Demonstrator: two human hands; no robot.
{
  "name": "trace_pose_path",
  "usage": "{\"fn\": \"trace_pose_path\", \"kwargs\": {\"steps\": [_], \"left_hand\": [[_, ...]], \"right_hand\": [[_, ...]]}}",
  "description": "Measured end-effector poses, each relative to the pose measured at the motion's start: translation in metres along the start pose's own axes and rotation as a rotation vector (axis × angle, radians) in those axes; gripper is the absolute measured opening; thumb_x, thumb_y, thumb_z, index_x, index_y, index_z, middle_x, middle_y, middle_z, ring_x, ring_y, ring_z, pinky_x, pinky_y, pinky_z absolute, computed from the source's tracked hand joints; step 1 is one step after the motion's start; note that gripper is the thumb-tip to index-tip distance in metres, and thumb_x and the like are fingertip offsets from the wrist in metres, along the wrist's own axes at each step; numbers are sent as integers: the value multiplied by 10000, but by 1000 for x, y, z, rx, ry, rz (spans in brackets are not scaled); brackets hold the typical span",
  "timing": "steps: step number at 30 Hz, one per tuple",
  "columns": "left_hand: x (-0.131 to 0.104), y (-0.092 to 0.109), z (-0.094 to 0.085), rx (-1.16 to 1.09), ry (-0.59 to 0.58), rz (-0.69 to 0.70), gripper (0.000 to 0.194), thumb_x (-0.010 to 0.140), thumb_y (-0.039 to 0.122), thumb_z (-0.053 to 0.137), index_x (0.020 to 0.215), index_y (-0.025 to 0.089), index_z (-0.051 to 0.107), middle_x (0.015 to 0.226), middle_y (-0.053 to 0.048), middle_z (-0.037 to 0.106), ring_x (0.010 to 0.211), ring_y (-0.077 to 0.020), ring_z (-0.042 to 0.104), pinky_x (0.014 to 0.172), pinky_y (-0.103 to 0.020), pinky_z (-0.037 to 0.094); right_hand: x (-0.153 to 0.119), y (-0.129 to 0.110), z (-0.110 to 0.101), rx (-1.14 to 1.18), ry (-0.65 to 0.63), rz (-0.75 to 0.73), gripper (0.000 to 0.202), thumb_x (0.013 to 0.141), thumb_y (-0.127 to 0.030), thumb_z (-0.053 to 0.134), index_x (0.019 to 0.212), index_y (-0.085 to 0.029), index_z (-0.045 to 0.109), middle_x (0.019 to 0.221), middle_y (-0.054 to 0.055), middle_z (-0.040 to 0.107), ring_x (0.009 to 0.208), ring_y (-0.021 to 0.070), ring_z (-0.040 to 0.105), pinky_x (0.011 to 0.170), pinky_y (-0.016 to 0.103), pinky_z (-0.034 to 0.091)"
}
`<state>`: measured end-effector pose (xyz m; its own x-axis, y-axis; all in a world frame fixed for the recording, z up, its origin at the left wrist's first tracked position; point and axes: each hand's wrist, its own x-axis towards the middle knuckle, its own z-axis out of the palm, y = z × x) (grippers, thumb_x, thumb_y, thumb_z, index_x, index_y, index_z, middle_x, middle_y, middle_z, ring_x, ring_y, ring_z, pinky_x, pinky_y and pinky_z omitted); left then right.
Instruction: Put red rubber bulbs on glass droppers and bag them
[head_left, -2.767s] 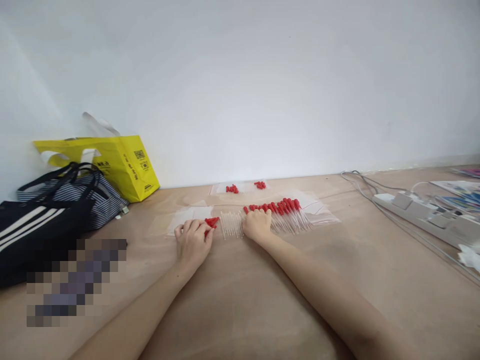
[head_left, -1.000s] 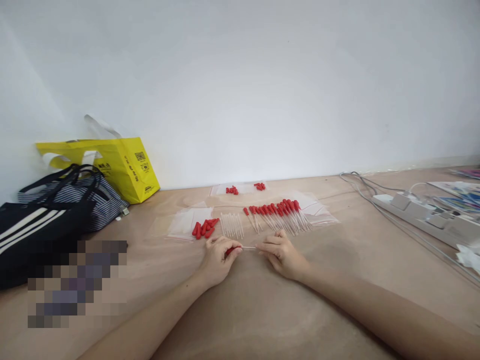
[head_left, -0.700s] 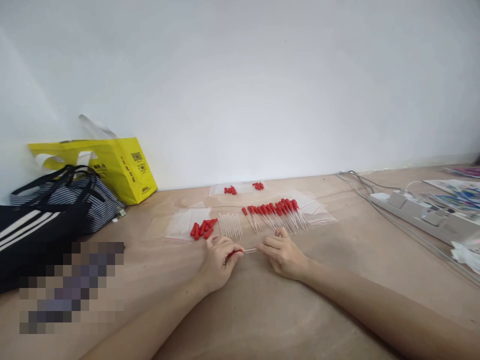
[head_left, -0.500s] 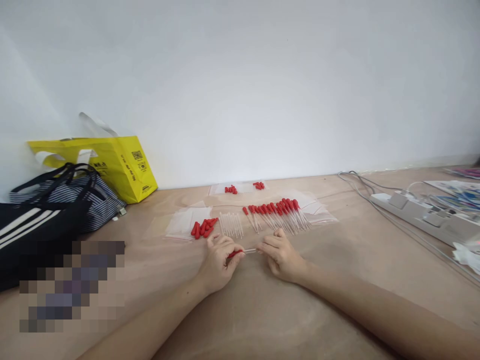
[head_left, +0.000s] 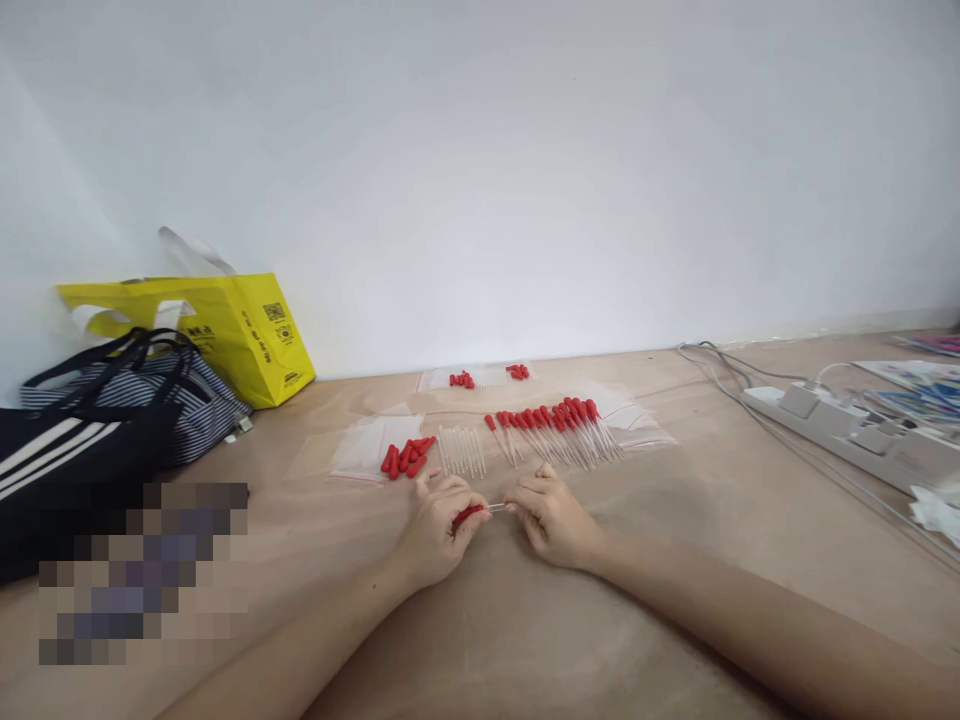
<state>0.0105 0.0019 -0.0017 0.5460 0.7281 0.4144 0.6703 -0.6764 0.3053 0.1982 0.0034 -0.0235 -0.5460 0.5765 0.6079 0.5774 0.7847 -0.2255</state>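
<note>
The left hand [head_left: 442, 530] pinches a red bulb [head_left: 468, 515] between thumb and fingers, and the right hand [head_left: 555, 520] grips the thin pale tube [head_left: 496, 508] running from it, just above the desk [head_left: 480, 620]. The tube looks very light, probably stiff, slick and easily snapped, so a light hold close to the bulb seems best; the bulb is likely soft and squeezable. From the hands, bare tubes [head_left: 461, 451] lie side by side at 11 o'clock, with loose red bulbs [head_left: 405, 458] at 10 beside clear bags [head_left: 364, 447]. A row of red-topped tubes [head_left: 559, 430] slants at 1. Farther off, small red pieces [head_left: 463, 381] lie near 12, a yellow bag [head_left: 259, 345] stands at 10, and a power strip [head_left: 892, 455] rests between 2 and 3.
</note>
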Motion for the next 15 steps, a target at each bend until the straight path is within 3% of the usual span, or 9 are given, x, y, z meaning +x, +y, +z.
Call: {"fn": "trace_pose_path", "kwargs": {"steps": [9, 15], "left_hand": [[1, -13, -3, -25, 1, -21, 189, 759, 392, 555, 890, 262, 592, 764, 27, 651, 797, -166, 541, 942, -466, 103], [-1, -10, -5, -74, 19, -89, 142, 772, 362, 524, 797, 265, 626, 738, 17, 627, 782, -168, 537, 941, -479, 126]], "right_hand": [[0, 8, -9, 99, -89, 102, 208, 851, -157, 337, 795, -159, 537, 688, 13, 583, 611, 109, 469, 660, 265, 234], [-2, 7, -11, 72, -67, 92, 225, 859, -183, 337, 793, -163, 551, 655, 13, 572, 593, 111, 463, 662, 269, 241]]}}
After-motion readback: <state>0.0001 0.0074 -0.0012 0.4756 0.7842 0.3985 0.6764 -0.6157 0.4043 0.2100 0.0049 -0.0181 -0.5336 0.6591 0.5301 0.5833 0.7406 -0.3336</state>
